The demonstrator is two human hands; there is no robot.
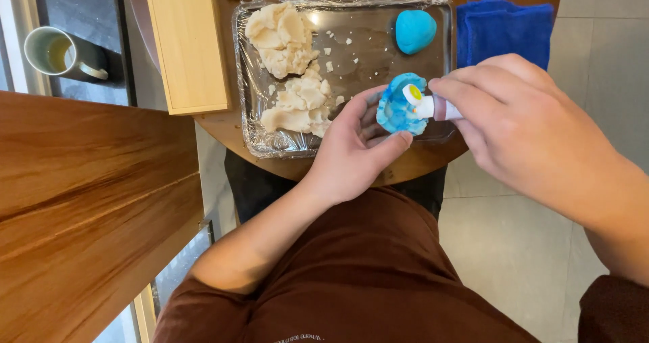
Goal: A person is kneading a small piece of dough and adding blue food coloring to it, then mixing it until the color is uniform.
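A round wooden table (419, 170) carries a film-lined metal tray (351, 52) near its front edge. Over that edge, the left hand (355, 147) cups a flattened blue dough piece (399, 110); the right hand (520, 120) grips a small dropper bottle (433, 106), its tip touching the dough.

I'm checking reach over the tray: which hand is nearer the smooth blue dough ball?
Right. The right hand sits just below and right of the blue dough ball, holding a small bottle. The left hand lies farther below, cupping blue-streaked dough.
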